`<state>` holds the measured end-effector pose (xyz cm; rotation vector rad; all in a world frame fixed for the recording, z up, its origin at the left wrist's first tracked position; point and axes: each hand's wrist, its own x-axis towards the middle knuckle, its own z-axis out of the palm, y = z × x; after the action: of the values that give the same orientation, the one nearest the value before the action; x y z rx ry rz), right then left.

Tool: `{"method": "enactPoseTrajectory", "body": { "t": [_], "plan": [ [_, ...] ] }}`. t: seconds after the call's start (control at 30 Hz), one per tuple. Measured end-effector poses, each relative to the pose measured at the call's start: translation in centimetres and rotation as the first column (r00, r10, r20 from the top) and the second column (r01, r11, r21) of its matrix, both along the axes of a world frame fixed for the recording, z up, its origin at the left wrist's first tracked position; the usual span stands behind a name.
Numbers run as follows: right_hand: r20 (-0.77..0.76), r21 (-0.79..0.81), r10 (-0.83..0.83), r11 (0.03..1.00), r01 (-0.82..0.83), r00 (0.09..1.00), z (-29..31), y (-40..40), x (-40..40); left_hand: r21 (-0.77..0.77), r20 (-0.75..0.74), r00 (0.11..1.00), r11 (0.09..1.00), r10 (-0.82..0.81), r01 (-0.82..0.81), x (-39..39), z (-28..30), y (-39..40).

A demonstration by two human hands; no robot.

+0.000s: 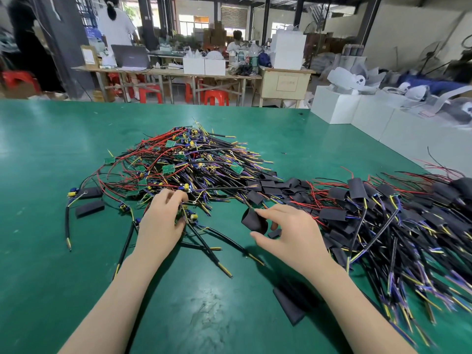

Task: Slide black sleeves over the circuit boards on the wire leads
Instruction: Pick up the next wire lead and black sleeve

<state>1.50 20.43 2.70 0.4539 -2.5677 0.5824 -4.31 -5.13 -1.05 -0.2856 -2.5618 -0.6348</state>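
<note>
Now our left hand (pixel 163 218) grips a wire lead (pixel 201 241); our right hand (pixel 288 231) pinches a black sleeve (pixel 254 221); no writing is readable.

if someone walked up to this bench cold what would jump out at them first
Probably the big tangle of red, black and yellow wires with bare green circuit boards, heaped mid-table just beyond the hands. To its right spreads a second heap of leads already wearing black sleeves. In front, the left hand grips a lead at the tangle's near edge while the right hand pinches an open black sleeve.
</note>
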Motion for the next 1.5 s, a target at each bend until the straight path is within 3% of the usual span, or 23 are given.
{"method": "enactPoseTrajectory", "body": {
  "t": [0.23, 0.4, 0.47, 0.6, 0.73, 0.87, 1.37, 1.5],
  "plan": [
    [0.003, -0.003, -0.009, 1.0, 0.009, 1.0, 0.0, 0.2, 0.0, 0.077, -0.056, 0.993, 0.991, -0.107, 0.111, -0.1, 0.1, -1.0],
    [0.014, 0.006, -0.022, 1.0, 0.022, 1.0, 0.2, 1.0, -0.3, 0.197, -0.291, 0.956, 0.975, -0.037, 0.098, 0.5, 1.1, -1.1],
    [0.054, 0.006, -0.026, 1.0, 0.025, 0.998, 0.3, 1.3, -0.4, 0.176, -0.373, 0.928, 0.983, 0.017, 0.053, 0.7, 1.5, -1.0],
    [0.213, -0.118, 0.17, 0.982, -0.147, 0.962, 0.6, 1.7, -0.3, 0.143, -0.457, 0.887, 0.99, 0.068, -0.002, 1.2, 1.9, -0.8],
    [0.324, -0.339, 0.385, 0.9, -0.274, 0.864, 0.8, 1.4, 0.3, 0.103, -0.478, 0.877, 0.995, 0.045, 0.005, 1.3, 2.0, -0.6],
    [0.288, -0.439, 0.416, 0.858, -0.267, 0.863, 1.1, 1.3, 0.4, 0.05, -0.492, 0.871, 0.999, 0.021, 0.004, 1.2, 2.0, -0.6],
    [0.283, -0.487, 0.428, 0.835, -0.256, 0.858, 1.6, 1.7, 0.8, 0.033, -0.481, 0.876, 0.999, 0.03, -0.017, 0.9, 1.8, -1.1],
    [0.277, -0.465, 0.417, 0.847, -0.259, 0.866, 1.5, 1.6, 0.7, -0.032, -0.488, 0.873, 0.999, 0.001, -0.019, 1.0, 1.6, -1.2]
  ]
}}
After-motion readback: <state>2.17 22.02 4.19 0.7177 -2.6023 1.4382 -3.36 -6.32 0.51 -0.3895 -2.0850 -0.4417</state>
